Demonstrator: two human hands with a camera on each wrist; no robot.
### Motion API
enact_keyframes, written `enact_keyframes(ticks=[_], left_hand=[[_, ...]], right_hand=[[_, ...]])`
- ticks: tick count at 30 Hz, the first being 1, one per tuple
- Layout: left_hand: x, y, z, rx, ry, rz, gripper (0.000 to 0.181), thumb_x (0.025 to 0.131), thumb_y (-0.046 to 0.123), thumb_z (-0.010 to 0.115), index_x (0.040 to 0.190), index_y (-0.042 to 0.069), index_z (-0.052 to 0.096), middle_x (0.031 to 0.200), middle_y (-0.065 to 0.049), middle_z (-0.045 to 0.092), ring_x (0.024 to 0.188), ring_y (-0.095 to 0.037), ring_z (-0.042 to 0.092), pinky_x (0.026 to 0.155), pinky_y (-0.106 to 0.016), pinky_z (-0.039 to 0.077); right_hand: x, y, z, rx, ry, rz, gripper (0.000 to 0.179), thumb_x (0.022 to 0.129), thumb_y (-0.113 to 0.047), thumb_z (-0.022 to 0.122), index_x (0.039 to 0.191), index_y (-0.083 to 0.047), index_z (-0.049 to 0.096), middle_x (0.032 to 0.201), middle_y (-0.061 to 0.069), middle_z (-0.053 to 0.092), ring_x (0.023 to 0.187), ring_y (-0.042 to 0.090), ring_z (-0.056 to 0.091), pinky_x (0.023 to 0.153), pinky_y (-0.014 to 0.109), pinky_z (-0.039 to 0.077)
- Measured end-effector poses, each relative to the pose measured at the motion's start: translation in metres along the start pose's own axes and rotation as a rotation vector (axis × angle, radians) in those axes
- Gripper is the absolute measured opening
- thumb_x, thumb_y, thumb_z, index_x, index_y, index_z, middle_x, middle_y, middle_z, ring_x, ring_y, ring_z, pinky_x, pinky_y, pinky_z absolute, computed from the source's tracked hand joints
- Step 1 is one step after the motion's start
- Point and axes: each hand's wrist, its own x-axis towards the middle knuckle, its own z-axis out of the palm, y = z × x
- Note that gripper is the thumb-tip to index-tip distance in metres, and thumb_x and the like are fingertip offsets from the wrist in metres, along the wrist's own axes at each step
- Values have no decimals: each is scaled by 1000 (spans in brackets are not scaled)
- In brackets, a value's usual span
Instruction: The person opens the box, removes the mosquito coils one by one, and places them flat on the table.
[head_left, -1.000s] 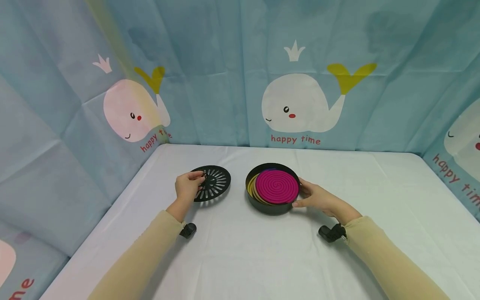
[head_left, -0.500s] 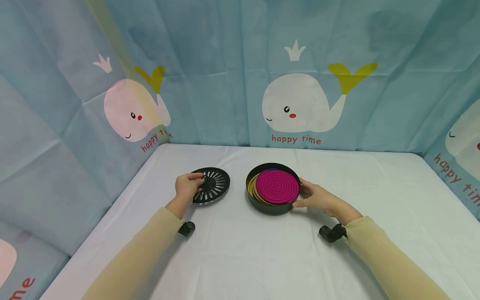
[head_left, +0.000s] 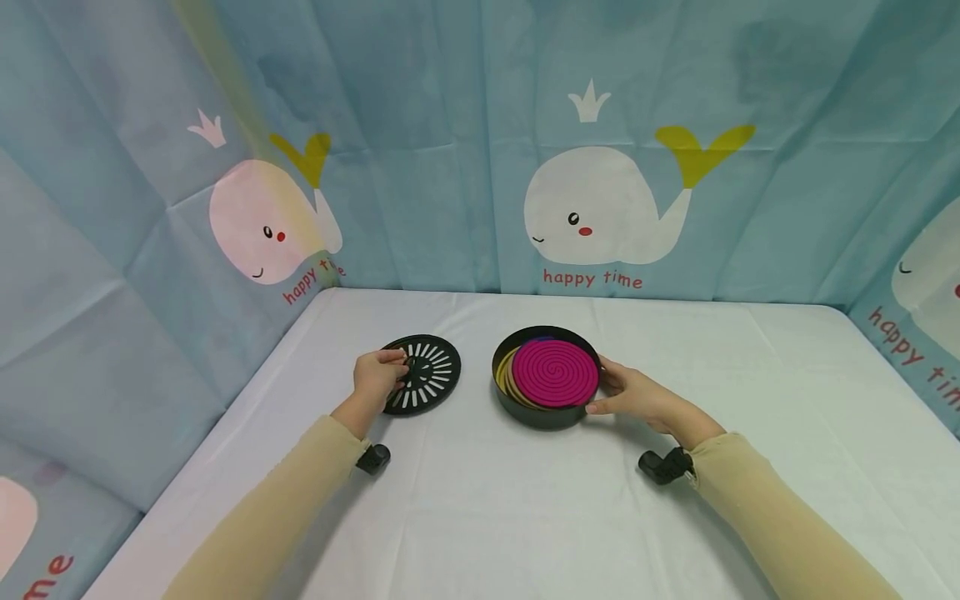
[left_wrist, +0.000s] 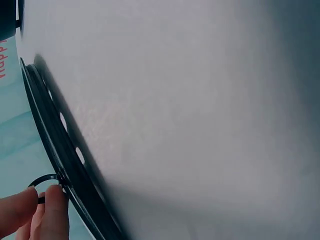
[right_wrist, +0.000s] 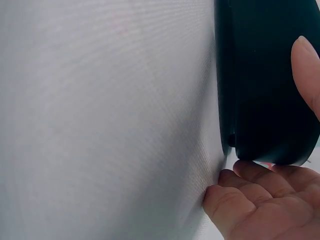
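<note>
My left hand pinches the small black ring handle of a round, slotted black lid between thumb and fingers. The lid lies nearly flat, close over the white cloth, left of a round black tin. Spiral mosquito coils fill the tin: a magenta coil on top, yellow coils showing at its left and a bit of blue behind. On the tin's right side, my right hand holds the wall, the thumb against it and the fingers curved by its lower edge.
A white cloth covers the table. Behind it and along the left and right sides hang blue curtains printed with whales. A black wrist camera is strapped below the left hand, another black camera below the right.
The lid in my left hand has tipped from a slant to nearly level, its near edge coming down toward the cloth. My right hand and the tin stay in place.
</note>
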Motion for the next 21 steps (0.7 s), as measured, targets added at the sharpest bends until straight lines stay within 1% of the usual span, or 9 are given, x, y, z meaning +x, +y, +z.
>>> enact_keyframes(ticks=[2, 5, 7, 9, 11, 16, 21], left_hand=[[-1, 1, 0, 0, 1, 5, 35, 94, -8, 56, 129, -11, 56, 128, -25, 58, 110, -28, 59, 67, -21, 52], [-2, 3, -2, -1, 3, 15, 36, 95, -7, 54, 132, -10, 53, 131, -25, 57, 117, -31, 56, 82, -30, 53], [-4, 6, -5, -11, 6, 26, 38, 96, -6, 53, 133, -9, 52, 132, -24, 56, 119, -32, 55, 91, -36, 50], [-8, 11, -8, -19, 5, 39, 39, 96, -6, 53, 135, -9, 49, 134, -25, 53, 121, -32, 53, 97, -40, 46], [-13, 16, -11, -24, 6, 50, 41, 96, -5, 53, 137, -9, 47, 136, -25, 51, 123, -32, 51, 101, -41, 43], [-25, 25, -13, -48, 6, 72, 42, 97, -3, 53, 139, -6, 47, 138, -23, 50, 123, -31, 51, 101, -41, 43], [-38, 31, -10, -100, -27, 87, 44, 98, 0, 54, 141, -4, 46, 139, -21, 50, 123, -28, 51, 100, -43, 44]], right_hand=[[0, 0, 0, 2, 3, 0, 103, 86, -9, 75, 155, -2, -1, 157, 29, 8, 144, 43, 9, 113, 53, 17], [0, 1, -1, -2, 0, -6, 102, 87, -9, 75, 155, -2, -1, 156, 30, 8, 143, 44, 10, 113, 54, 17], [0, 1, 0, -2, 2, -6, 103, 86, -10, 75, 155, -2, 0, 157, 29, 8, 143, 44, 10, 113, 54, 17], [1, 1, 0, 0, 4, -4, 102, 86, -10, 75, 156, -3, 1, 157, 29, 9, 144, 43, 10, 113, 54, 17], [2, 2, 0, 3, 7, 0, 103, 86, -10, 76, 156, -3, 1, 157, 29, 8, 144, 43, 10, 113, 53, 16], [2, 3, 0, 12, 18, 5, 103, 86, -12, 76, 155, -1, 1, 157, 28, 8, 144, 42, 10, 113, 52, 16], [0, 3, -2, 16, 15, -18, 100, 87, -12, 75, 154, 2, 3, 157, 28, 10, 144, 42, 12, 113, 52, 18]])
